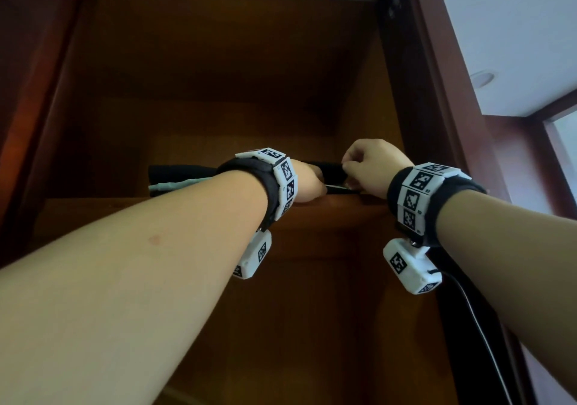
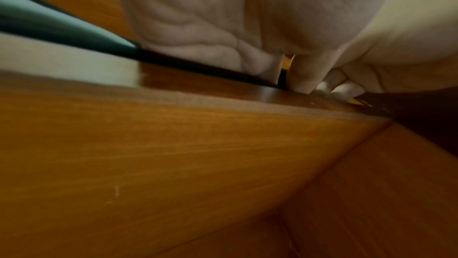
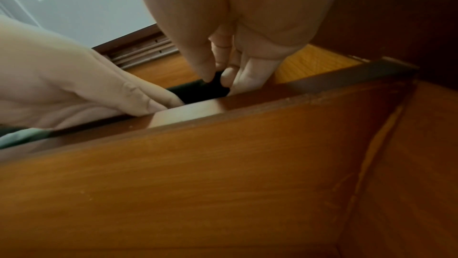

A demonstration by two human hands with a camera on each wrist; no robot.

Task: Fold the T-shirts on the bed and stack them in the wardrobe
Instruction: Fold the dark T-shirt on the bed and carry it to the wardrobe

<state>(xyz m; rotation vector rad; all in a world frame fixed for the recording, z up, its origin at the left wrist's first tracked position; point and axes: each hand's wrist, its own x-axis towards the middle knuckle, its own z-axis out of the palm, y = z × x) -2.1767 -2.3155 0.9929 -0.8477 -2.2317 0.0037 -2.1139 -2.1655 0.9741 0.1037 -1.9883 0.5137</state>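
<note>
Both arms reach up to the high brown wooden wardrobe shelf (image 1: 312, 208) at the middle of the head view, where a low stack of folded T-shirts, black on top with a pale green one beneath (image 1: 181, 176), lies with its long axis running left to right along the shelf's front edge. The right hand (image 1: 368, 167) is at the stack's right end, thumb and fingers (image 3: 205, 66) pinching the black fabric (image 3: 198, 92). The left hand (image 1: 307, 183) sits just left of it, resting on the shirts; I cannot tell whether it grips them. The stack stretches away toward the left of the frame, so the left hand looks nearer for squaring up that far end.
</note>
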